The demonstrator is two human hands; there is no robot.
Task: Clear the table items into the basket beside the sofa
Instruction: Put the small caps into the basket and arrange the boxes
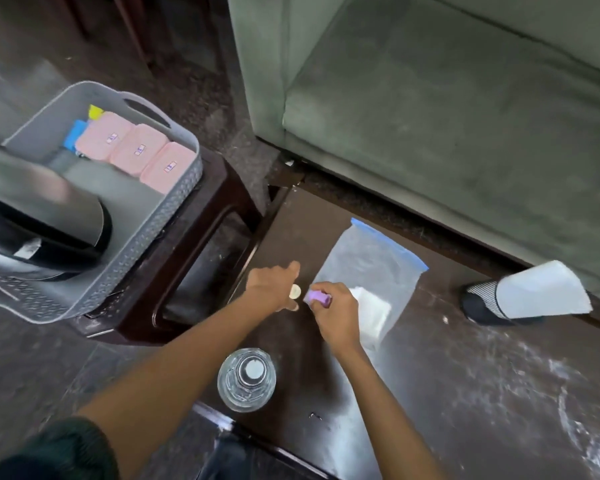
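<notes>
- Basket (174, 188): grey, perforated wall, cut-out handle; stood on a dark stool (187, 271) left of the table and near the sofa (430, 116). Already held 3 pink boxes (137, 148) in a row, a blue item and a yellow item behind them, and a large blurred grey-and-black object (42, 216). Judged partly filled.
- Left hand (274, 285): over the table's left edge, curled on a small pale round cap (295, 291), forefinger pointing out.
- Bottle (246, 378): clear, upright, near the table's front edge; not yet cleared.
- Right hand (336, 313): closed around a small purple tube (317, 297), just beside the cap; judged a capping step before the move.
- Bag (371, 271): clear zip bag, blue strip, flat on the table (465, 375), white pad inside; not yet cleared.
- Far right: white folded sheet (544, 292) on a dark striped item; remained.
- Table: dark, dusty.
</notes>
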